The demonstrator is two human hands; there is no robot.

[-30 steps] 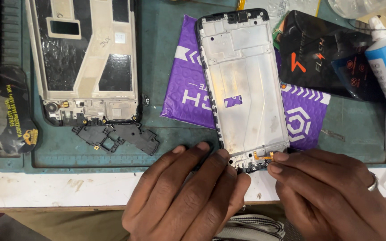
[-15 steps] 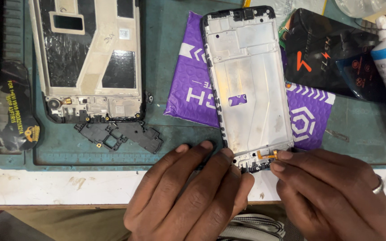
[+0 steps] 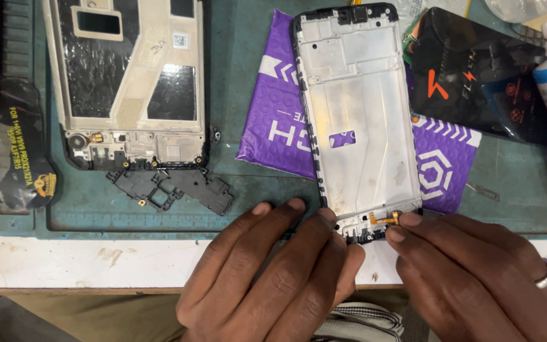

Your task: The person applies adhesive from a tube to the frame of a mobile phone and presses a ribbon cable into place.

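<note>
Head view: silver phone frame [image 3: 359, 126], lying lengthwise on a purple padded envelope [image 3: 273, 120] over the green work mat [image 3: 248, 57] of the tabletop. Left hand [image 3: 273, 272] — fingers flat, steadying the frame's lower left corner. Right hand [image 3: 476, 278] — fingertips pinched on a small orange flex cable [image 3: 382, 219] at the frame's bottom edge. Second, dismantled phone frame [image 3: 128, 82] at upper left; black plastic cover pieces [image 3: 172, 190] just below it.

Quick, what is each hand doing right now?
Left hand: fingers flat, pressing down the bottom edge of the white phone frame.
Right hand: fingertips pinching the small orange flex cable at the frame's bottom.
</note>
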